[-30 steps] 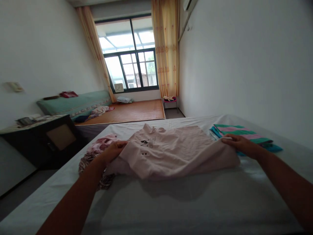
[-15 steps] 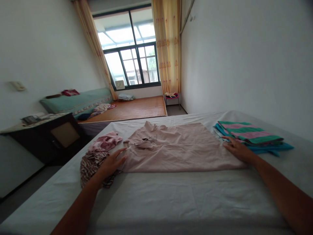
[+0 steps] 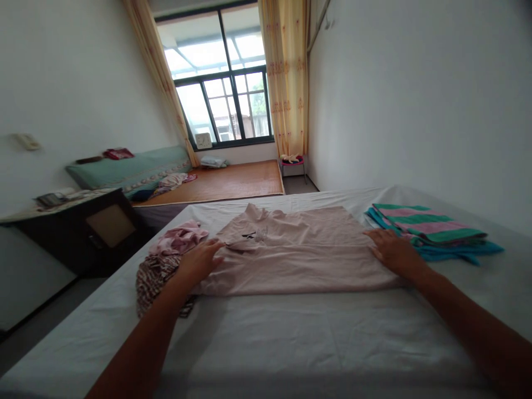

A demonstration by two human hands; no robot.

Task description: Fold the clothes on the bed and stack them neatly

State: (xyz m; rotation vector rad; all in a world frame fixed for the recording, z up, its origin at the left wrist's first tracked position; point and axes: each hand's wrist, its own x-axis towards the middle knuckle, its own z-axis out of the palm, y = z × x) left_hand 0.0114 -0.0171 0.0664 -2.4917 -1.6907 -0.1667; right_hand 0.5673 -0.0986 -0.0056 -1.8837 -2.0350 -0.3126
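A pale pink T-shirt lies spread on the white bed sheet, its near part folded over lengthwise and a small dark print showing near the collar. My left hand rests on the shirt's left end, fingers stretched out. On the shirt's right end lies my right hand, its fingers apart and flat. Just left of my left hand sit a crumpled pink cloth and a brown-and-white patterned garment, partly hidden by my forearm. Beyond my right hand is a folded green-and-pink striped garment on top of a blue one.
A dark cabinet stands to the left of the bed. Farther back are a second bed with a brown mat, a window with yellow curtains and a small stool. A white wall runs along the right.
Both hands have moved inward over the shirt's ends, my left one rightward and slightly up, my right one leftward. The shirt's folded part looks smoother, and more of the print shows.
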